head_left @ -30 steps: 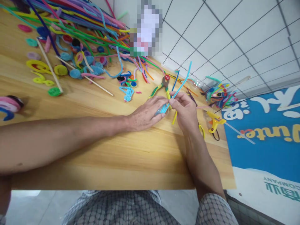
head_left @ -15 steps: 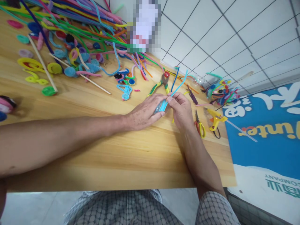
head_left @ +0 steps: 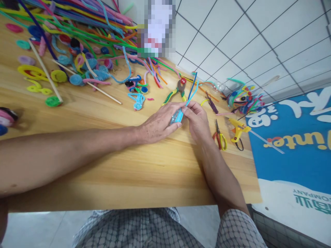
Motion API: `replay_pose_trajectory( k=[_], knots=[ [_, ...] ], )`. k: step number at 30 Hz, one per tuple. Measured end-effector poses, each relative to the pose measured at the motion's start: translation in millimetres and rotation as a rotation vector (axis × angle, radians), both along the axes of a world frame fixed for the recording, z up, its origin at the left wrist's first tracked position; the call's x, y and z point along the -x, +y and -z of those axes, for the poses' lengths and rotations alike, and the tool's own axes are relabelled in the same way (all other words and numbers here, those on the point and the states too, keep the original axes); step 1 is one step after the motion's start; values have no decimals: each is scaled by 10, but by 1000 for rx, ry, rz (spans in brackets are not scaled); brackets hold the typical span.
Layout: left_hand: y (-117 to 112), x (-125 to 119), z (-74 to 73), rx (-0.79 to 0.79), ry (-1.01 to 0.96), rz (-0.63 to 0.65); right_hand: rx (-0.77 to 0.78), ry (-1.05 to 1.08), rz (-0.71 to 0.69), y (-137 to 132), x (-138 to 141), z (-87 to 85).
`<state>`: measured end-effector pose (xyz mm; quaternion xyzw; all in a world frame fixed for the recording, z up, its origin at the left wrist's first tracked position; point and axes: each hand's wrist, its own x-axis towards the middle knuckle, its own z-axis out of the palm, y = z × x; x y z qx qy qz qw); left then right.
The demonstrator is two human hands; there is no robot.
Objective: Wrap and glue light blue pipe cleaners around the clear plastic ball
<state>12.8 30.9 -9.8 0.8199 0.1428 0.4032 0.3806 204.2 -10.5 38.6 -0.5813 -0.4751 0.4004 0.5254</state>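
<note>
The pipe cleaner had swung its free end in toward the pliers since a second before. Its lower end sat coiled between my fingertips, just above the table near the far right edge. My left hand pinched the coil; my right hand gripped the strand beside it. Scissors and a glue gun lay near my right wrist.

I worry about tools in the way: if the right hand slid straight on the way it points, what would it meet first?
Probably the pliers just beyond the right hand, which pinches a blue pipe cleaner with the left hand; depth is unclear.
</note>
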Motion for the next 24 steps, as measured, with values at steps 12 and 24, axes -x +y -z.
replay_pose_trajectory(
  k=[12, 24],
  knots=[
    [-6, 34, -30, -52, 38, 8, 35, -10, -2, 18, -38, 79],
    [1, 40, -47, -19, 63, 14, -10, -109, 26, 8, -106, 74]
  ],
)
